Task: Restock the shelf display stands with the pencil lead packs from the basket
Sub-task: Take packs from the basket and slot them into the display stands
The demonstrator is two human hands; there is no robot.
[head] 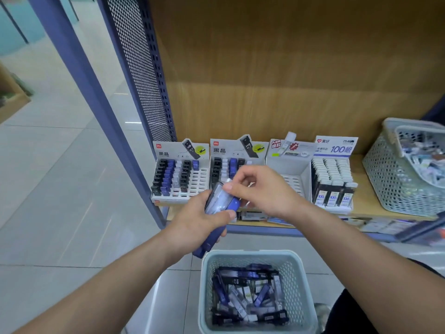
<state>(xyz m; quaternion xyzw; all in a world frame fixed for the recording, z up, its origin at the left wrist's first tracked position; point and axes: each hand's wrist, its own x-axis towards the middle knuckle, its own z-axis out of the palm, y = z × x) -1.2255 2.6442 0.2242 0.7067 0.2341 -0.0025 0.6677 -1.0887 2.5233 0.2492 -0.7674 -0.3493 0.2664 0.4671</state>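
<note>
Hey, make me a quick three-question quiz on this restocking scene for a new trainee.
1. True or false: the left hand holds a bundle of packs while the right hand pinches one clear pack from it.
2. How many display stands sit on the shelf?
3. Which stand looks fullest? A: far left. B: third from left. C: far right stand.
Key: 1 true; 2 four; 3 C.
</note>
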